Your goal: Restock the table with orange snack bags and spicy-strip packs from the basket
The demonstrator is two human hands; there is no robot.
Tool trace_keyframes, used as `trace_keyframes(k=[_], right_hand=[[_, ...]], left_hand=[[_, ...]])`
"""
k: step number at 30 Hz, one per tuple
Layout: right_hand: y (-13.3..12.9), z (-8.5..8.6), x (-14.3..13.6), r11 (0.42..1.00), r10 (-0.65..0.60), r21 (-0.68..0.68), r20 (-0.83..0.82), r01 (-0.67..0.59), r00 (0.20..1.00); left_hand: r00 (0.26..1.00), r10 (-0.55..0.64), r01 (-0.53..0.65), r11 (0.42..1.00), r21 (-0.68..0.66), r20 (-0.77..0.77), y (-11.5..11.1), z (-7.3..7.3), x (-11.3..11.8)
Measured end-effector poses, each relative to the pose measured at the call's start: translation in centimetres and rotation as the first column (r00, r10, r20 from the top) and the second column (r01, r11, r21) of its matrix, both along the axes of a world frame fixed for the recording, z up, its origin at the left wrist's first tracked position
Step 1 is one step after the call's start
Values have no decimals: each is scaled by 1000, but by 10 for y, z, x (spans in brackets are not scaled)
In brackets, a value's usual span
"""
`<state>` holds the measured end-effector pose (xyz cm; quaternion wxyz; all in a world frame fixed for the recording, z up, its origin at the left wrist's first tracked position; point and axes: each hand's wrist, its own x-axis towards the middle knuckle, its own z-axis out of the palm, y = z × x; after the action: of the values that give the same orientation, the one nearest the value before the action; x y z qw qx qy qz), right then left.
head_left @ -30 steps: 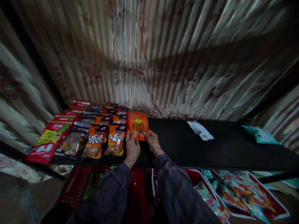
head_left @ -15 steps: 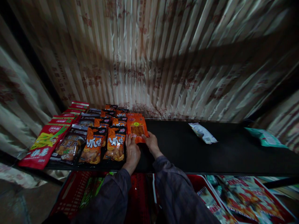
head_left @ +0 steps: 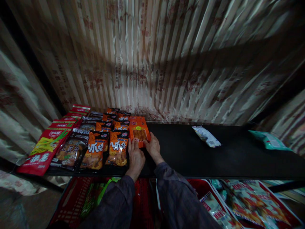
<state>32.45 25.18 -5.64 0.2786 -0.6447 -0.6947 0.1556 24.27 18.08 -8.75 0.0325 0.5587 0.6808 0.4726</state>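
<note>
An orange snack packet (head_left: pixel 139 131) with a window showing brown sticks lies on the black shelf (head_left: pixel 176 156). My left hand (head_left: pixel 136 159) is at its lower left corner, fingers pointing away from me and pressed against the packet. On the lower right edge, my right hand (head_left: pixel 153 148) grips it with bent fingers. Just left of my left hand is a black-and-orange snack bag (head_left: pixel 117 148), with another orange bag (head_left: pixel 94 149) beside it. Similar bags stand in rows behind these. The undersides of my fingers are hidden.
Dark potato-snack bags (head_left: pixel 69 152) and red-and-green bags (head_left: pixel 45 149) fill the shelf's left end. A white packet (head_left: pixel 206 136) and a teal packet (head_left: pixel 270 140) lie to the right. Below are a red basket (head_left: pixel 69 200) and crates of bags (head_left: pixel 254 200). A striped curtain (head_left: pixel 143 63) hangs behind.
Both hands stay at the orange packet's lower end. The packet and my right hand have shifted only slightly, with the packet now lying a little flatter toward me.
</note>
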Motion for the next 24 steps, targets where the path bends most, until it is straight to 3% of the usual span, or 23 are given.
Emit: trace_keyframes(k=[7,11,17,24], right_hand=[[-3,-1,1,994,46,95,138,-59,989],[8,8,-7,977,142,130,196,-170,970],[34,22,-30,946,301,13,323,-323,897],[48,15,-40,926,377,-146,405,-348,833]], left_hand=[[986,15,-15,1000,-2,-168,-1,-1,0],[973,-6,-3,999,-35,-230,-4,4,1],[977,-11,-17,991,-129,-215,-2,2,2],[972,-13,-39,975,-219,-234,2,-4,3]])
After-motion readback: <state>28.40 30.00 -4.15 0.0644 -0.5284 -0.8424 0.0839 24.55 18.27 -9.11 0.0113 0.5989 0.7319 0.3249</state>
